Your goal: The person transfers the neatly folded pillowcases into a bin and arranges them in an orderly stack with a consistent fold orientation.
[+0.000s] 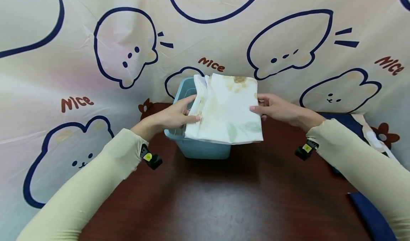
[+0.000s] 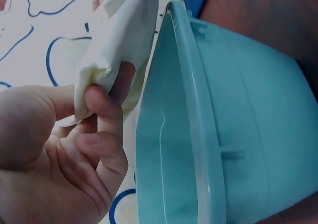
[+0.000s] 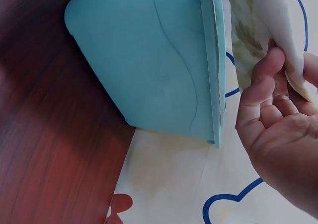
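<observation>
A folded white cloth [image 1: 229,109] with a faint brown flower and green leaf print is held up between both hands. My left hand [image 1: 174,114] pinches its left edge between thumb and fingers. On the opposite edge, my right hand [image 1: 277,108] pinches the cloth the same way. Below and behind it stands a light blue plastic bin [image 1: 205,150], its opening largely covered by the cloth in the head view. In the left wrist view the folded layers [image 2: 117,40] hang just beside the bin's rim [image 2: 191,85]. The right wrist view shows the cloth [image 3: 273,15] above the rim too.
The bin stands on a dark reddish-brown table [image 1: 211,198], near a pale backdrop [image 1: 211,41] printed with cartoon outlines. Dark blue fabric [image 1: 344,123] lies at the right under the right arm, and another dark blue piece [image 1: 373,216] is at the lower right edge.
</observation>
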A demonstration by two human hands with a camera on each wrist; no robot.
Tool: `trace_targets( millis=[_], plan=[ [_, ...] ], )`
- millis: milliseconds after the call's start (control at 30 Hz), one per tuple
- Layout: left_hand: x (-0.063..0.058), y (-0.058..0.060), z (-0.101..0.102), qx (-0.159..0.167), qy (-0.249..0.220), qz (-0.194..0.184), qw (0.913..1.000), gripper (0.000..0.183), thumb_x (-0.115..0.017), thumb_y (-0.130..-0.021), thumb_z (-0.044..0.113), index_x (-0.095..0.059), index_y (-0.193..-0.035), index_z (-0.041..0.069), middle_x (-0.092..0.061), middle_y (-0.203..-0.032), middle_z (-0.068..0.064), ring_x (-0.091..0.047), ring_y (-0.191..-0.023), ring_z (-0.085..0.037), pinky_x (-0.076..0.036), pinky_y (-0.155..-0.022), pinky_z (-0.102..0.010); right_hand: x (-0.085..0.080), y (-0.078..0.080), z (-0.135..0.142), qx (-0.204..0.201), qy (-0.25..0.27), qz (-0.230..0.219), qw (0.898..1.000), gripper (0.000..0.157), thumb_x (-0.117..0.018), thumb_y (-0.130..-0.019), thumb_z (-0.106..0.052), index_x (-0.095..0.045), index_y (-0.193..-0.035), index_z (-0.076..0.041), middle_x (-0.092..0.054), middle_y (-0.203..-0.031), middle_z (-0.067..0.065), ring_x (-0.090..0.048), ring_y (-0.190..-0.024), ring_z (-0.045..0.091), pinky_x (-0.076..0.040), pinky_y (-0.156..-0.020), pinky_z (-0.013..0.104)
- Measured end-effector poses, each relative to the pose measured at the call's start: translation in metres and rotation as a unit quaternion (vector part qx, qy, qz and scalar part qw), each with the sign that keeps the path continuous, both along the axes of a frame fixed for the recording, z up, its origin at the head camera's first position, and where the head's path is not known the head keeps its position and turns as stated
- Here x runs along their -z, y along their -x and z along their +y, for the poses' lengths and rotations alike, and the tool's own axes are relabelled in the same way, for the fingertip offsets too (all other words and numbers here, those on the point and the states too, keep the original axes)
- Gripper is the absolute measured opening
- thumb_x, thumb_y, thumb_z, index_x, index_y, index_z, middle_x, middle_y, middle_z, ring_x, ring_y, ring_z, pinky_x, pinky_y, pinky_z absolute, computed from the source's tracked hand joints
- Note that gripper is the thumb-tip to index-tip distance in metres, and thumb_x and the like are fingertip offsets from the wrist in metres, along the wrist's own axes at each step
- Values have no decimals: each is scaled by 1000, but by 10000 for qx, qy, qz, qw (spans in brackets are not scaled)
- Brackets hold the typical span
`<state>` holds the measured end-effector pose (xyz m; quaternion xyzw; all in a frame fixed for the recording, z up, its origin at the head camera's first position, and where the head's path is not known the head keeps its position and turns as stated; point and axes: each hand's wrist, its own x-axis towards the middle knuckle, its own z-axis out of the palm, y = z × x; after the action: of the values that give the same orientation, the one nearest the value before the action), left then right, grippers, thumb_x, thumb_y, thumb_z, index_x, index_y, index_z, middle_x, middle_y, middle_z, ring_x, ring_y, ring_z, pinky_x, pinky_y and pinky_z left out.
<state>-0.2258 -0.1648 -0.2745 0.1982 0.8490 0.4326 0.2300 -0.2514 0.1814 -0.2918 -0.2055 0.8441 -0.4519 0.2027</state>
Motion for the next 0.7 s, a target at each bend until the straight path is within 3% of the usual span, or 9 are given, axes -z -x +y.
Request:
trace_targets(
  millis=[133,267,500,700],
  plan=[
    [1,5,-8,-71,66,-110,9999,81,-58,-104,17,-4,-164,24,-72,-76,-6,-67,-65,-14,-52,-61,-28,0,6,-10,-57,74,-52,9999,46,-52,-107,-26,-44,-149,-9,-70,-116,7,-60,-86,18,-51,-75,30],
    [2,10,-16,-114,16,-134,9998,83,-57,-104,16,-1,-164,25,-75,-86,-10,-71,-72,-15,-55,-66,-29,-1,12,-19,-129,213,-68,9997,42,-51,-107,-21,-46,-147,-8,-70,-120,9,-61,-85,17,-52,-73,29],
    [1,14,-25,-168,179,-116,9996,82,-57,-104,18,-1,-164,27,-70,-75,-6,-57,-55,-13,-47,-56,-30,0,20,-31,-203,275,-91,9994,43,-52,-106,-18,-45,-147,-6,-69,-121,11,-59,-83,17,-50,-71,27],
    [-1,18,-32,-238,367,-149,9989,83,-55,-105,17,2,-164,25,-75,-106,-17,-72,-82,-16,-57,-73,-30,5,25,-41,-248,339,-104,9991,42,-53,-106,-19,-47,-145,-4,-69,-117,9,-58,-82,15,-50,-69,27]
  ],
)
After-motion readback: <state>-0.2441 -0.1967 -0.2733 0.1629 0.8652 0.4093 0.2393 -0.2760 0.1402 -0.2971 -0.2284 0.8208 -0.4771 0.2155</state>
